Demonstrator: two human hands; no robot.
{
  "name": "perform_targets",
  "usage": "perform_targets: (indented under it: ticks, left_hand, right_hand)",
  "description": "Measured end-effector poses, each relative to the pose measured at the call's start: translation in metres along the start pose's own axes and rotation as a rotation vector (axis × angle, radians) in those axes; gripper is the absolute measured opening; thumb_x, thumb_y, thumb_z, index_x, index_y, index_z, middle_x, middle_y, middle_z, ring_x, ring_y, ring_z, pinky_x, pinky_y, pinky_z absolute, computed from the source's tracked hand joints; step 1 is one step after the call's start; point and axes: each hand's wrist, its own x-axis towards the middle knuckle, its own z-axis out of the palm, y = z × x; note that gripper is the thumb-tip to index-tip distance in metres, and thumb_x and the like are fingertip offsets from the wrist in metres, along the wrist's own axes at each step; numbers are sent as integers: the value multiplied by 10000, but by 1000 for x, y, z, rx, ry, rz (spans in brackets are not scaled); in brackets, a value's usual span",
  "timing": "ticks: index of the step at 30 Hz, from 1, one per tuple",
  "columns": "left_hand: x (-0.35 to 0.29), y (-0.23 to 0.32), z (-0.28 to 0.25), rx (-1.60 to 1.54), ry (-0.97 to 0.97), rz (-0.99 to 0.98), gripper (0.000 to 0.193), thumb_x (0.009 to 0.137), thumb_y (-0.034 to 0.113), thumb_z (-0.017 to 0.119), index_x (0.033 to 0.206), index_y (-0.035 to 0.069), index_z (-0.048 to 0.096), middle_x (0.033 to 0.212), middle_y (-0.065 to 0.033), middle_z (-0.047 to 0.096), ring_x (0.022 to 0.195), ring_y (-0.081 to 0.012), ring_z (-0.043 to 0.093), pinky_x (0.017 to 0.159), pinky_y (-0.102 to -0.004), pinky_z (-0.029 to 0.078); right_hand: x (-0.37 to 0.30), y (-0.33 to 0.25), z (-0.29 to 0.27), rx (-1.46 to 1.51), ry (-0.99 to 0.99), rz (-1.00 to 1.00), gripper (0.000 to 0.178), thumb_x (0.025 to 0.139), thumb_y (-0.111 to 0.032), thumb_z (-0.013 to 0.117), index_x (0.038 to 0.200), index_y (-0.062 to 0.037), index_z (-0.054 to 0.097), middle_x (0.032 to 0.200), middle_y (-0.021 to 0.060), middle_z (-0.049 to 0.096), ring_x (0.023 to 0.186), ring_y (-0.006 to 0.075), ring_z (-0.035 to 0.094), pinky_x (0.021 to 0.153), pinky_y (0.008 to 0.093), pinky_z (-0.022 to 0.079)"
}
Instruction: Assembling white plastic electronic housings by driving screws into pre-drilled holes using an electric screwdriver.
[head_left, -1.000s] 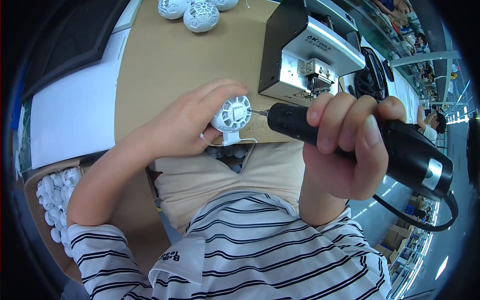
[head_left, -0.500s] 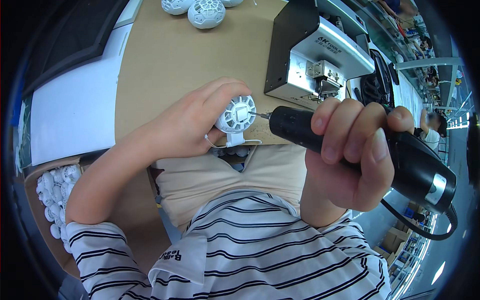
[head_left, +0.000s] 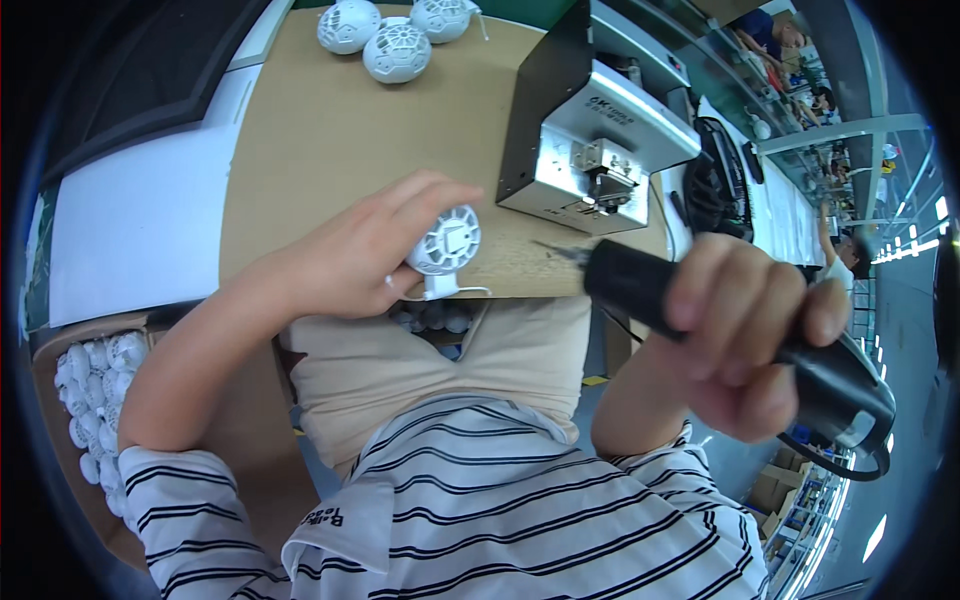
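White plastic, yeah: holding the latticed ball in the left grip, close by the front edge of the worktop, and clenching the right grip around a corded black driver. Aiming the bit its way, not touching. Probably risking a skid if coming in crooked, or a drop off that edge if loosening. Getting more room toward the far balls than toward the metal machine.
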Motion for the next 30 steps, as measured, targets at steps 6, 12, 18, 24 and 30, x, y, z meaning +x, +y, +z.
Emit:
perform_targets:
  ticks: [6,12,18,24,30]
  left_hand:
    - [5,4,-11,-70,-86,104,708,746,22,633,1422,65,428,1310,-150,527,1105,-355,568,941,-399,475]
    - [7,9,-1,-189,-18,81,577,775,67,619,1340,39,507,1318,-145,521,1129,-323,547,967,-374,449]
    - [7,16,31,-106,176,-84,467,776,54,601,1241,44,557,1211,-132,567,1037,-304,552,932,-381,444]
    - [7,16,32,-2,272,-8,423,758,42,603,1179,54,576,1144,-115,589,976,-287,552,900,-366,440]
    - [5,15,33,5,342,23,387,768,114,640,1153,86,601,1064,-102,603,900,-292,573,890,-394,440]
  right_hand:
    - [-4,-8,-28,-341,443,-109,291,881,-54,526,1166,-93,573,697,29,522,604,154,559,707,359,512]
    - [-7,20,-7,-473,491,-93,260,879,-49,511,1124,-79,592,675,35,511,577,156,541,690,358,508]
    - [-7,19,-4,-491,458,-9,306,884,-57,514,1185,-74,563,674,37,518,562,152,532,675,357,495]
    - [-8,19,27,-149,270,37,345,911,-109,498,1252,-92,544,704,0,510,587,129,527,693,349,468]
    - [-16,33,42,-62,128,86,383,921,-134,494,1302,-109,509,737,-15,520,608,114,541,721,347,461]
